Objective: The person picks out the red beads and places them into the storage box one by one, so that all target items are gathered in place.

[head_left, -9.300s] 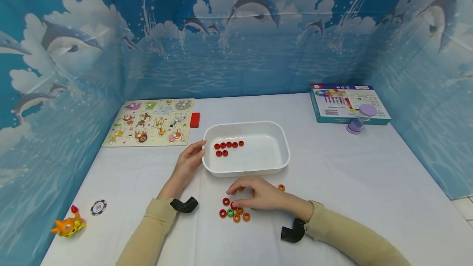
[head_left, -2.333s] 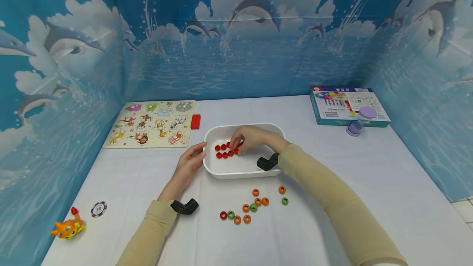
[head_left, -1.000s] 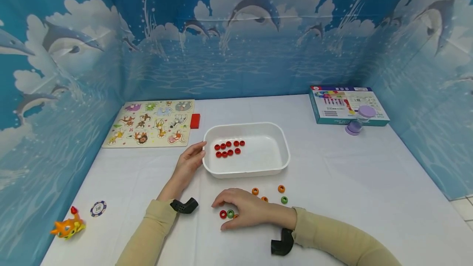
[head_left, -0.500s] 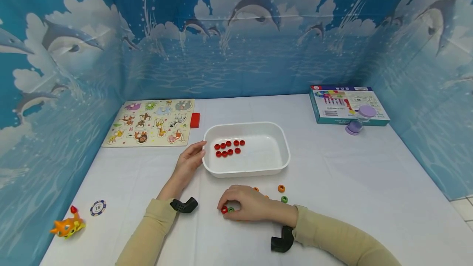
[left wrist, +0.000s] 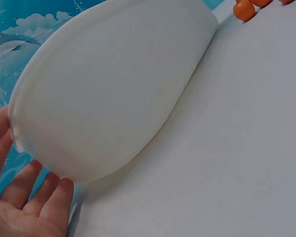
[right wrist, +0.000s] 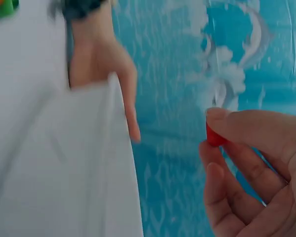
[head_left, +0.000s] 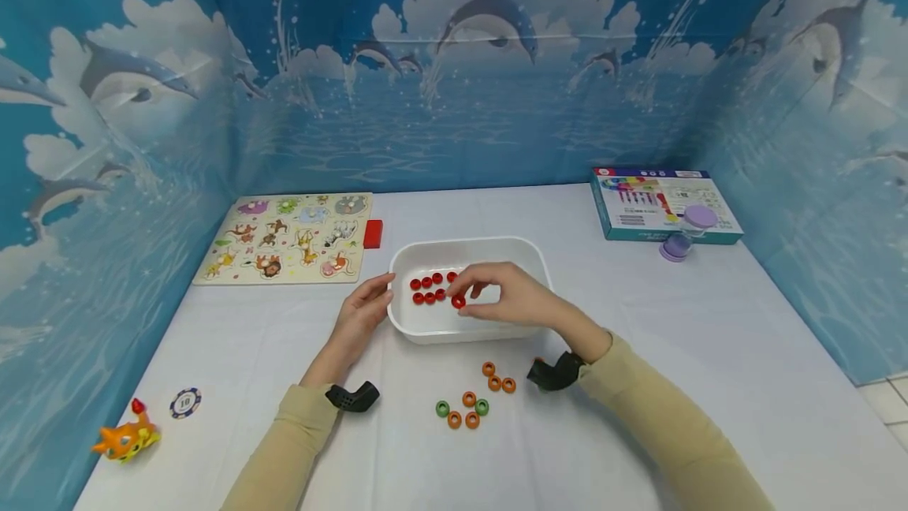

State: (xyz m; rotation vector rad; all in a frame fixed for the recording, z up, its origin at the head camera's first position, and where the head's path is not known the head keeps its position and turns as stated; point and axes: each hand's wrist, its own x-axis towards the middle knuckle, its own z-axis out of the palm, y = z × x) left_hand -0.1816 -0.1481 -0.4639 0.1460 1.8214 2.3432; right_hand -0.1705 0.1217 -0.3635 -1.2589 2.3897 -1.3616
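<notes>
My right hand (head_left: 521, 296) is over the white tray (head_left: 440, 336), pinching a red ring-shaped bead (head_left: 458, 302) between thumb and fingertips. The right wrist view also shows this bead (right wrist: 215, 137) held at the fingertips. Inside the tray, two rows of red beads (head_left: 427, 282) lie toward the left end, partly covered by the hand. My left hand (head_left: 360, 312) rests its relaxed fingers against the tray's left end; the left wrist view shows the fingers (left wrist: 59, 200) at the outer wall. In front of the tray lie several orange beads (head_left: 472, 419) and green beads (head_left: 443, 408).
At the back left lies an animal puzzle board (head_left: 284, 239) beside a red block (head_left: 372, 233). A boxed toy (head_left: 667, 203) stands back right, with a purple-ended hourglass-like object (head_left: 677, 246) at its front. A poker chip (head_left: 185, 402) and an orange toy figure (head_left: 126, 440) are at left.
My right hand has picked the last red bead from the loose group and carried it up over the tray. Earlier, other red beads went into the tray's rows. The left hand has stayed put.
</notes>
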